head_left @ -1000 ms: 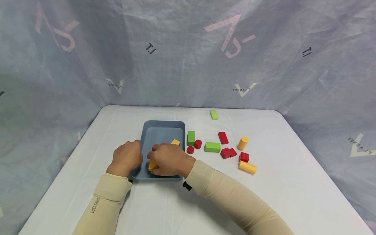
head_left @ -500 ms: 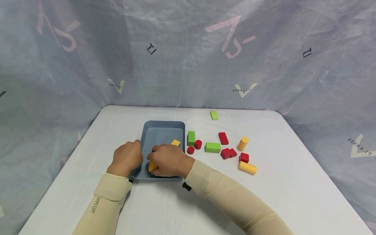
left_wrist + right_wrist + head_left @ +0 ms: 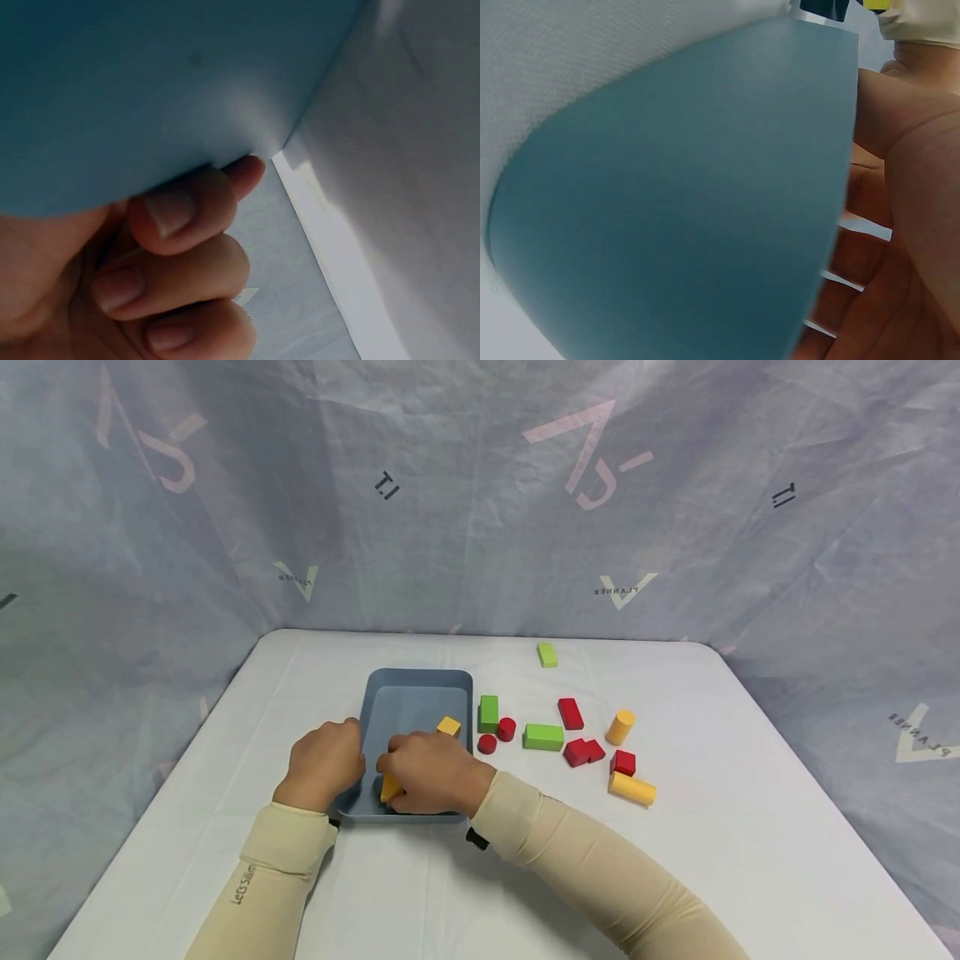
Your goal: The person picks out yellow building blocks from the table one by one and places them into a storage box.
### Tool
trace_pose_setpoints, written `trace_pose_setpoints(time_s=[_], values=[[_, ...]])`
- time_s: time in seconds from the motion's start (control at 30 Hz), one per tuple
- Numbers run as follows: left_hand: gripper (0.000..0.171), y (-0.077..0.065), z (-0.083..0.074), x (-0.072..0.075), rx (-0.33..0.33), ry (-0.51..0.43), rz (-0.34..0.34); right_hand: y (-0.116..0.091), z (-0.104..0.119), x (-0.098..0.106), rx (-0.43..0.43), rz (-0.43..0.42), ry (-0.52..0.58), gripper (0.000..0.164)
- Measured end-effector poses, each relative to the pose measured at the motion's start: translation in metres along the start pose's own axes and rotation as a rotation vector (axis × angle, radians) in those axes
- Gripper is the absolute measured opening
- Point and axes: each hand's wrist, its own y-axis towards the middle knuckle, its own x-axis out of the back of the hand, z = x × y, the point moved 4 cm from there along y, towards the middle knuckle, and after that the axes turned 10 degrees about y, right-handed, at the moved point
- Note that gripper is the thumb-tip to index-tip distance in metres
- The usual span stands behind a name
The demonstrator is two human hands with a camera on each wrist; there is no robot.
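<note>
A blue-grey tray point(image 3: 416, 677) lies left of the table's middle. My left hand point(image 3: 321, 764) grips its left rim; in the left wrist view curled fingers point(image 3: 187, 270) lie against the outside of the wall. My right hand point(image 3: 435, 772) reaches into the tray from the right, with fingers bent over a yellow block point(image 3: 390, 787) near the tray's front left. Most of that block is hidden under the hand. A second yellow block point(image 3: 448, 727) shows just behind the knuckles. In the right wrist view the tray wall hides the fingertips.
Right of the tray lie green blocks point(image 3: 543, 737), red cylinders point(image 3: 506, 729) and red blocks point(image 3: 571, 714). Farther right are an upright yellow cylinder point(image 3: 620, 727) and a lying one point(image 3: 632, 788). A light green block point(image 3: 547, 655) sits near the back edge. A grey curtain point(image 3: 480, 527) hangs behind the table.
My right hand has shifted very slightly toward the tray's front, and a little more of the rear yellow block shows. My left hand keeps its place on the rim.
</note>
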Motion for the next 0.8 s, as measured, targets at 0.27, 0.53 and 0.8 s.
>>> trace_pose_setpoints(time_s=[0.27, 0.53, 0.8], values=[[0.012, 0.0, 0.0003, 0.0005, -0.002, 0.0, 0.007, 0.0003, -0.0001, -0.0027, -0.003, 0.0, -0.011, 0.023], [0.011, -0.0013, -0.0002, 0.0018, -0.011, 0.004, -0.007, 0.0008, -0.0017, -0.0078, -0.014, 0.021, -0.017, 0.022], [0.011, -0.0003, 0.0004, 0.0005, -0.003, 0.005, -0.003, 0.0006, -0.001, -0.0089, -0.015, 0.023, -0.048, 0.022]])
